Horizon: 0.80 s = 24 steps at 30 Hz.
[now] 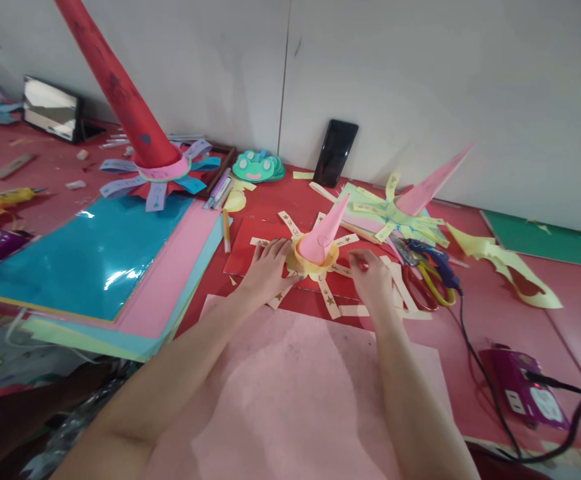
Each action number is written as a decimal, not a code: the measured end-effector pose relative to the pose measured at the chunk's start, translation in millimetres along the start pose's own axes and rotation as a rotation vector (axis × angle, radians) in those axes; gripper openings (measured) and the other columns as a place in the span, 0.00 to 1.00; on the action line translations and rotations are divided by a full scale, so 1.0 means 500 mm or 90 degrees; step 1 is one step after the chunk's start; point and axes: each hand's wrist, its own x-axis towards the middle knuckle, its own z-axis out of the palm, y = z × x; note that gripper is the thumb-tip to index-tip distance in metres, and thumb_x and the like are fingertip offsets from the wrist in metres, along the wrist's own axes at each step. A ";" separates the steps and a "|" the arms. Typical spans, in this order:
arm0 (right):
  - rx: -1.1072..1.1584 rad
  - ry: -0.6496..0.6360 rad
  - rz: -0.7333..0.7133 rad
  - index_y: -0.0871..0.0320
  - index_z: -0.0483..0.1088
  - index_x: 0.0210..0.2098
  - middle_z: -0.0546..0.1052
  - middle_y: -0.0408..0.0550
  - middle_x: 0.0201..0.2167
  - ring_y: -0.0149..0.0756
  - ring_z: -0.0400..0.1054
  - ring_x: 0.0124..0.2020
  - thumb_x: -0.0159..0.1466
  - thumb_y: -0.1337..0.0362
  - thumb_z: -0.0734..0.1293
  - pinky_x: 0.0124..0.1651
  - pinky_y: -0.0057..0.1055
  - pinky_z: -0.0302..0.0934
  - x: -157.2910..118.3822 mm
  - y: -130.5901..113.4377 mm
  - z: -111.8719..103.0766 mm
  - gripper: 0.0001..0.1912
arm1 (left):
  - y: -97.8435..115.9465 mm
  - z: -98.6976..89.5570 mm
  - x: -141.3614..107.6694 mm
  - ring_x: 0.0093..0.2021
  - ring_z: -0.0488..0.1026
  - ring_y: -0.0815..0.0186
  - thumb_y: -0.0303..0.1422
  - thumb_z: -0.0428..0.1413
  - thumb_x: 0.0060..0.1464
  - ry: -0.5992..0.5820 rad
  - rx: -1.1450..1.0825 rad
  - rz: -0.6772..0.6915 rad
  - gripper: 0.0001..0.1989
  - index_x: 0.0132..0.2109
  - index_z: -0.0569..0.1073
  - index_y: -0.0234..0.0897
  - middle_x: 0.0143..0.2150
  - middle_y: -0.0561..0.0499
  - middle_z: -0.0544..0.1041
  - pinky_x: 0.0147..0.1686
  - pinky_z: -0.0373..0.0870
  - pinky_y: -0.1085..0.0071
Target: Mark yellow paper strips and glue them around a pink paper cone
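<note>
A pink paper cone [322, 237] stands upright in a yellow paper ring [300, 257], from which pale strips with stars and marks [328, 299] spread out like petals. It rests over a red sheet [250, 233]. My left hand [269, 268] lies at the ring's left side, fingers stretched out and thumb apart, touching the paper. Just right of the ring is my right hand [372, 279], its fingers curled together in a pinch near a strip's end. A small reddish spot shows at those fingertips, too small to name.
A large pink sheet [290, 387] lies in front. On the right are scissors [435, 287], a blue glue gun [433, 259] with a cord and a purple power box [528, 387]. A phone [336, 153] leans on the wall. Left stands a tall red cone [120, 87].
</note>
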 end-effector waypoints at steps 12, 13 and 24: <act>-0.021 -0.086 0.020 0.55 0.72 0.38 0.78 0.48 0.30 0.38 0.70 0.32 0.55 0.62 0.62 0.34 0.31 0.59 0.001 -0.002 0.000 0.13 | 0.006 -0.007 -0.002 0.66 0.47 0.56 0.44 0.51 0.54 -0.022 0.043 -0.012 0.29 0.60 0.58 0.37 0.65 0.43 0.53 0.62 0.39 0.48; -0.020 -0.091 0.026 0.55 0.72 0.37 0.78 0.47 0.29 0.38 0.70 0.31 0.55 0.62 0.62 0.33 0.32 0.59 0.001 -0.001 -0.001 0.13 | 0.008 -0.009 -0.003 0.66 0.46 0.56 0.43 0.51 0.54 -0.024 0.047 -0.014 0.29 0.60 0.57 0.38 0.66 0.43 0.53 0.62 0.39 0.48; -0.022 -0.027 0.045 0.54 0.73 0.35 0.75 0.46 0.24 0.36 0.68 0.26 0.57 0.58 0.60 0.28 0.29 0.55 -0.008 -0.014 -0.016 0.12 | 0.010 -0.009 -0.005 0.66 0.45 0.59 0.43 0.50 0.54 -0.049 0.062 0.017 0.29 0.61 0.57 0.40 0.65 0.44 0.53 0.63 0.35 0.49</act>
